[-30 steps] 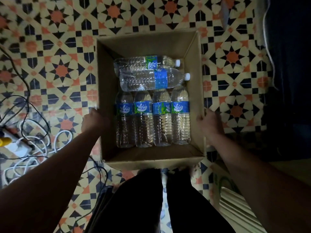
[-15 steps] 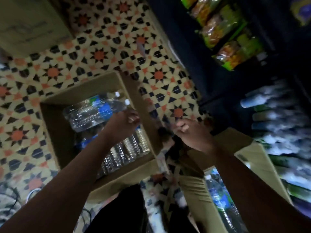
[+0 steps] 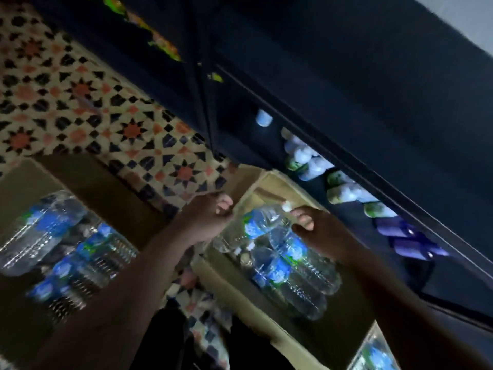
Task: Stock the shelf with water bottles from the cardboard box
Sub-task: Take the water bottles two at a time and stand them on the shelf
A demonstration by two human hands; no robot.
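Observation:
Two open cardboard boxes stand on the floor. The left box (image 3: 112, 193) holds several clear water bottles (image 3: 42, 231) with blue labels. The nearer box (image 3: 269, 182), beside the dark shelf (image 3: 346, 102), also holds several bottles. My right hand (image 3: 322, 233) grips the neck of the top water bottle (image 3: 264, 222), just below its white cap. The fingers of my left hand (image 3: 205, 217) curl over the left rim of that nearer box. The picture is blurred by motion.
A row of bottles (image 3: 344, 193) lies along a low level of the dark shelf, with purple-capped ones (image 3: 405, 236) further right. Snack packets (image 3: 162, 46) hang higher up. Patterned floor tiles (image 3: 106, 124) stretch left. Another bottle (image 3: 373, 353) shows at the bottom right.
My view swung right from the first box to a second box by the shelf. Both hands left the first box; the right took a bottle's neck, the left took the second box's rim.

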